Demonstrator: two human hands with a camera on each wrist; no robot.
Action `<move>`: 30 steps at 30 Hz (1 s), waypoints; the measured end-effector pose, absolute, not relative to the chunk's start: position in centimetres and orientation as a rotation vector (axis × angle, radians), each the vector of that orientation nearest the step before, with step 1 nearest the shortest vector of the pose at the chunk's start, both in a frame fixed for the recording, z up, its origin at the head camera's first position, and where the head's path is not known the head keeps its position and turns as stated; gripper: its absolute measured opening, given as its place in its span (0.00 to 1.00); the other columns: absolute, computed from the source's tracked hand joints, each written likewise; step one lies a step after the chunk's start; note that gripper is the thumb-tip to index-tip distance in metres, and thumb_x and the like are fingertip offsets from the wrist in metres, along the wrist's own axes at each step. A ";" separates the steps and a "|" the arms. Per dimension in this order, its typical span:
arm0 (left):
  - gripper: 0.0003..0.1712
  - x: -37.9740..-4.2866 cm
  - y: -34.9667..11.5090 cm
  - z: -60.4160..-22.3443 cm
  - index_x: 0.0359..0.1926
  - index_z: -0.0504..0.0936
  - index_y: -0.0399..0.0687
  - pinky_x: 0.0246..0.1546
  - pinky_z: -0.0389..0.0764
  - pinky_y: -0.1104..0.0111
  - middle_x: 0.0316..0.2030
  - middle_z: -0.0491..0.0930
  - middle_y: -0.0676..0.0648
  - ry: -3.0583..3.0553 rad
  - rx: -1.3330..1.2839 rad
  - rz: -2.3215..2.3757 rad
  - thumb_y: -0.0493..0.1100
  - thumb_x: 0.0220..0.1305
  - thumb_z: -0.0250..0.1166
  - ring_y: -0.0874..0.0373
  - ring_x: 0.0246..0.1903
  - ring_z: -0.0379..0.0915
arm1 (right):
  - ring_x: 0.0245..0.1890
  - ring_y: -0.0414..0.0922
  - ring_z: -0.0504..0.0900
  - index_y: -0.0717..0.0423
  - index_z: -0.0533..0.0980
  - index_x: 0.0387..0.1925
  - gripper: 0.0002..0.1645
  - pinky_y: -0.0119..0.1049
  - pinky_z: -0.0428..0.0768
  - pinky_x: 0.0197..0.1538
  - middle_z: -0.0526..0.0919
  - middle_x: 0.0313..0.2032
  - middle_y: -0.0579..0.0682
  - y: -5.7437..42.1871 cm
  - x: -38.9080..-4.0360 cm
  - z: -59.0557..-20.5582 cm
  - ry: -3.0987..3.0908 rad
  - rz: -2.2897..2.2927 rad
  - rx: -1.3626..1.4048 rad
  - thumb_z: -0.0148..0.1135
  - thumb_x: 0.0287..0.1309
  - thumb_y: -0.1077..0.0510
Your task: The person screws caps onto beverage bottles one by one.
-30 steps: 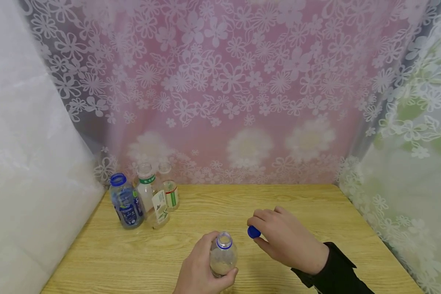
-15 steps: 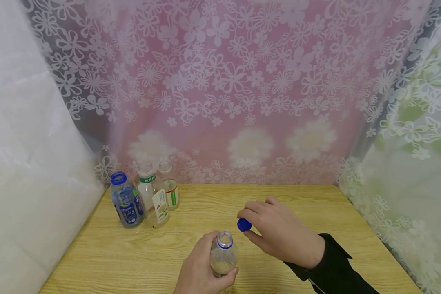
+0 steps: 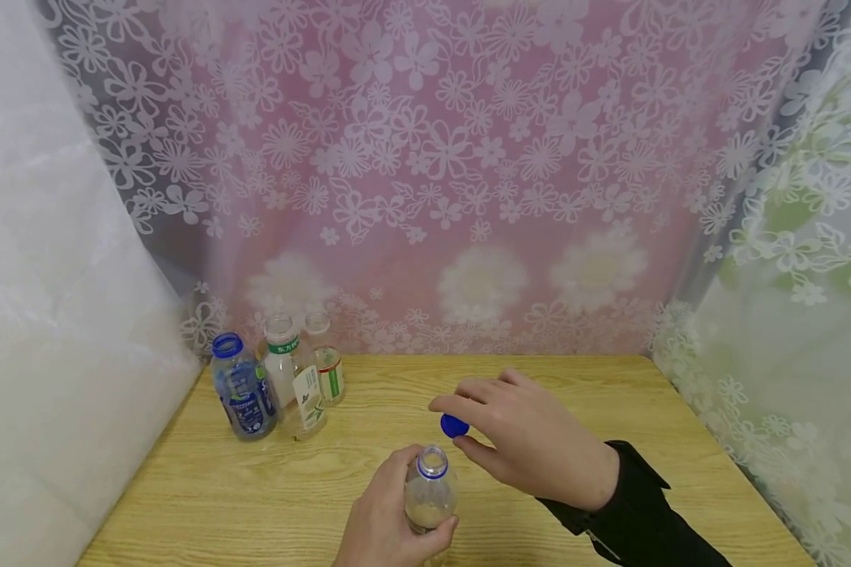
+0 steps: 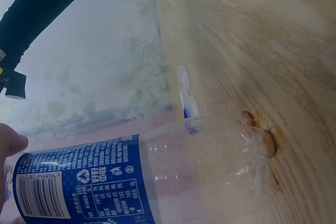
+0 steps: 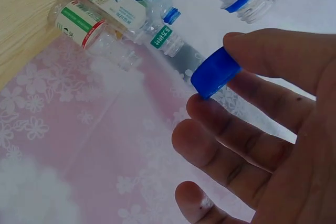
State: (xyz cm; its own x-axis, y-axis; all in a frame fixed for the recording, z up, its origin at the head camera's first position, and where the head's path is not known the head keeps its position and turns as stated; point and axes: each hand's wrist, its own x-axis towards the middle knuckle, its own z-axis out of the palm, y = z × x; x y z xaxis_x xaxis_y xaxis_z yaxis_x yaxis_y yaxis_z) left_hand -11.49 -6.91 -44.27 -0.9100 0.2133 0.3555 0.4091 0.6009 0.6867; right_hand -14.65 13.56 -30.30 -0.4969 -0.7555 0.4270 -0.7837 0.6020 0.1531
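My left hand (image 3: 383, 516) grips a clear plastic bottle (image 3: 431, 494) near the table's front, its uncapped neck ringed in blue. A blue label with a barcode (image 4: 42, 195) wraps the bottle's side in the left wrist view, and the base is right at the wood. To the right of the neck and a little higher, my right hand (image 3: 539, 441) pinches a blue bottle cap (image 3: 455, 426). In the right wrist view, thumb and fingertips hold this cap (image 5: 215, 73) below the bottle neck (image 5: 254, 3), with a gap between them.
Three uncapped bottles stand at the back left of the wooden table (image 3: 574, 386): a blue-labelled one (image 3: 247, 394), a green-banded one (image 3: 295, 390) and a slimmer one (image 3: 328, 366). Small white pieces (image 4: 190, 106) lie on the wood. Floral curtains (image 3: 468, 157) enclose the table.
My right hand has moved left and slightly away from me, bringing the blue cap closer to the bottle neck. The left hand and its bottle have stayed in place.
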 end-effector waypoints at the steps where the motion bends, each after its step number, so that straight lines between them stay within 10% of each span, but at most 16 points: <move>1: 0.44 -11.5 -6.9 -44.3 0.64 0.69 0.54 0.38 0.82 0.68 0.50 0.77 0.60 -2.591 -0.514 -1.200 0.65 0.51 0.76 0.67 0.43 0.77 | 0.36 0.35 0.78 0.40 0.79 0.56 0.26 0.38 0.72 0.46 0.82 0.42 0.38 13.5 -14.7 -30.3 -2.368 0.094 1.229 0.75 0.56 0.49; 30: 0.42 -11.2 -6.8 -44.3 0.66 0.67 0.61 0.42 0.82 0.68 0.57 0.75 0.62 -2.558 -0.540 -1.222 0.66 0.55 0.73 0.67 0.47 0.75 | 0.30 0.31 0.68 0.46 0.72 0.43 0.16 0.32 0.64 0.41 0.76 0.34 0.33 11.3 -14.5 -30.9 -2.250 0.343 1.324 0.70 0.61 0.48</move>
State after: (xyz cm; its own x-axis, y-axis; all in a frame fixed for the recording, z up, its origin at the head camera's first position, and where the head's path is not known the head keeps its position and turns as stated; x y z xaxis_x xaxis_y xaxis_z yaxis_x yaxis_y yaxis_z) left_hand -11.23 -6.80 -44.27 -0.8986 0.2195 0.3799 0.4335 0.5784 0.6911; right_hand -14.46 11.30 -30.86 -0.3994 -0.7416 0.5390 -0.8685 0.4943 0.0365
